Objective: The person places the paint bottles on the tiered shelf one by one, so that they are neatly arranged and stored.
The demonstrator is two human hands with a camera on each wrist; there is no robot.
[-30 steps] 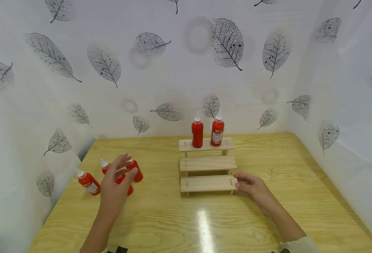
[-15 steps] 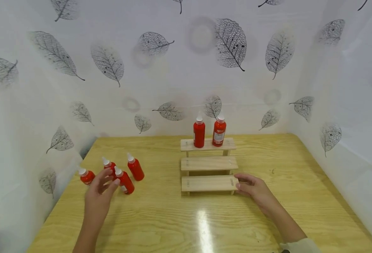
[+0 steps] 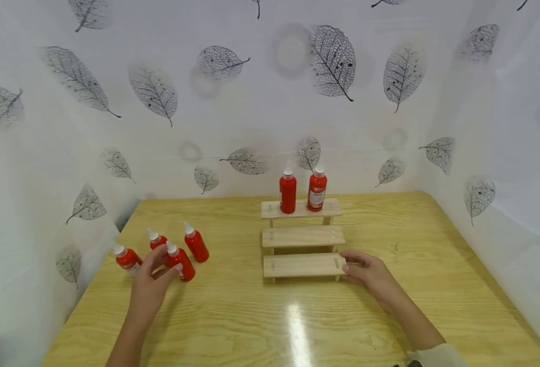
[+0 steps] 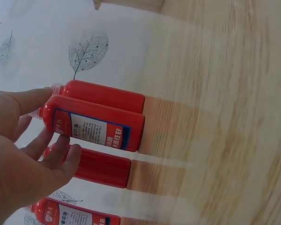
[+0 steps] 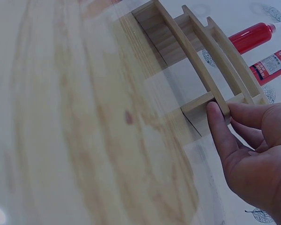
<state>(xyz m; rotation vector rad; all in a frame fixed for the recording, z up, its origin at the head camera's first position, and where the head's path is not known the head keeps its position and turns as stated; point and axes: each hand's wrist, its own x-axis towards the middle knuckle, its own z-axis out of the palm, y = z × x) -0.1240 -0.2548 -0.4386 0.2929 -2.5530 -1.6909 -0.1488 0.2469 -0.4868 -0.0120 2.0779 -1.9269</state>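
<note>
Red bottle with 印油 label

- Table: yellow, wood-grained surface; grain observed to run roughly parallel to the far edge.
- A small dark mark was noted on the tabletop, toward the right edge.
- Far edge is bounded by a whitish back wall; left and right edges are flanked by a left wall and a right wall in matching sheeting.
- Walls are printed with grey-black skeleton leaves, varied in size and tilt; pale rings also seen.
- Dark patch recorded beside the far left corner.
- Light: an elongated white glare is reflected toward the near edge.
</note>
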